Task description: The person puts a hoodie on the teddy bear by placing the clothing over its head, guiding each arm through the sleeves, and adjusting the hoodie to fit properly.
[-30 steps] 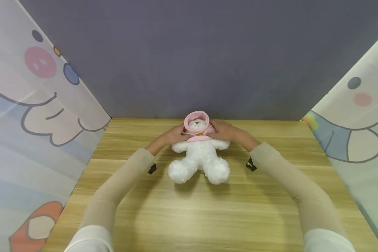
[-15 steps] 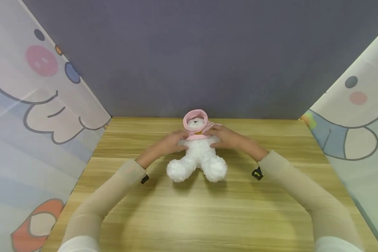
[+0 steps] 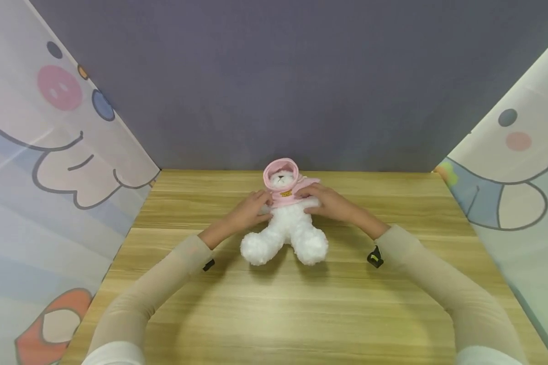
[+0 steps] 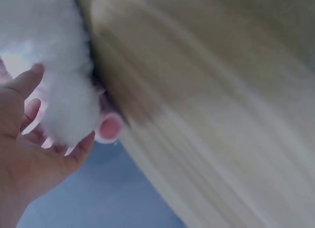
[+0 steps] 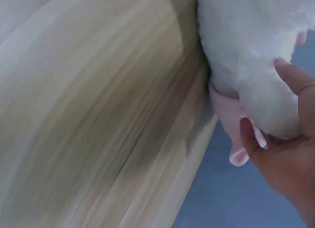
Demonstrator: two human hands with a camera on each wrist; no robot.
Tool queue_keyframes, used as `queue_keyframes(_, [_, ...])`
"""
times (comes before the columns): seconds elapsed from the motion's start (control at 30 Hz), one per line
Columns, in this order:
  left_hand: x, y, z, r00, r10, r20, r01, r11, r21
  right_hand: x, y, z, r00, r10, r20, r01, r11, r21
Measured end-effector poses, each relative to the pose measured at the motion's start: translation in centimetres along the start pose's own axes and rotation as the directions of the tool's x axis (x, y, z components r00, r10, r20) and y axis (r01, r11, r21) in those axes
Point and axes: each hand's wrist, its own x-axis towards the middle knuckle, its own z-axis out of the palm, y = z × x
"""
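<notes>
A white plush bear [image 3: 286,220] lies on its back, legs toward me. A pink hooded top [image 3: 281,202] surrounds its head and covers the upper chest, with the muzzle showing inside the hood opening. My left hand [image 3: 246,210] holds the bear's arm on the left, thumb on the fur and fingers round the far side. On the opposite side, my right hand [image 3: 333,202] holds the other arm the same way, fingertips near the top's hem. Both furry arms lie outside the pink sleeves; one sleeve [image 4: 109,128] shows its open end in the left wrist view.
The bear rests on a wood-grain table [image 3: 274,309], close to the grey back wall [image 3: 274,91]. Cartoon-printed panels [image 3: 59,167] stand along the left and right sides. A dark strap piece [image 3: 375,257] hangs at the right wrist.
Both hands have slid from the sides of the pink top down to the bear's arms. The top's sleeve on the right now spreads outward. Little moves over the last half second.
</notes>
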Motion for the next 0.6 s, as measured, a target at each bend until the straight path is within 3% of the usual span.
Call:
queue_keyframes(0.07, [0.0, 0.0, -0.7, 1.0, -0.019, 0.0, 0.019, 1.0, -0.016, -0.3, 0.1, -0.6, 0.992, 0.127, 0.017, -0.128, 0.986, 0.104])
queue_keyframes(0.13, [0.0, 0.2, -1.5, 1.0, -0.025, 0.004, 0.025, 0.999, -0.044, -0.9, 0.4, -1.1, 0.964, 0.26, 0.059, -0.267, 0.942, 0.204])
queue_keyframes(0.23, [0.4, 0.7, -2.8, 1.0, 0.01, 0.009, -0.009, 0.996, -0.089, -2.0, 0.8, -1.3, 0.909, 0.369, 0.192, -0.416, 0.81, 0.413])
queue_keyframes(0.3, [1.1, 1.0, -3.7, 0.999, 0.025, 0.038, -0.019, 0.991, -0.134, -2.2, 0.9, -0.8, 0.886, 0.375, 0.273, -0.462, 0.663, 0.589])
queue_keyframes(0.37, [2.0, 1.4, -4.4, 0.994, 0.012, 0.109, 0.009, 0.981, -0.191, -1.9, 0.9, 0.0, 0.863, 0.371, 0.343, -0.493, 0.471, 0.731])
queue_keyframes(0.4, [2.4, 1.6, -4.6, 0.985, -0.018, 0.172, 0.058, 0.971, -0.231, -1.7, 0.7, 0.5, 0.852, 0.373, 0.366, -0.502, 0.386, 0.774])
queue_keyframes(0.47, [3.2, 2.0, -4.8, 0.945, -0.097, 0.313, 0.195, 0.934, -0.299, -1.0, 0.2, 1.5, 0.824, 0.398, 0.403, -0.518, 0.24, 0.821])
queue_keyframes(0.53, [3.8, 2.4, -4.5, 0.885, -0.186, 0.426, 0.342, 0.882, -0.325, -0.4, -0.3, 2.3, 0.802, 0.419, 0.426, -0.528, 0.163, 0.834])
queue_keyframes(0.6, [4.1, 2.9, -4.0, 0.83, -0.264, 0.492, 0.464, 0.816, -0.346, 0.1, -0.8, 2.8, 0.796, 0.427, 0.428, -0.523, 0.131, 0.842])
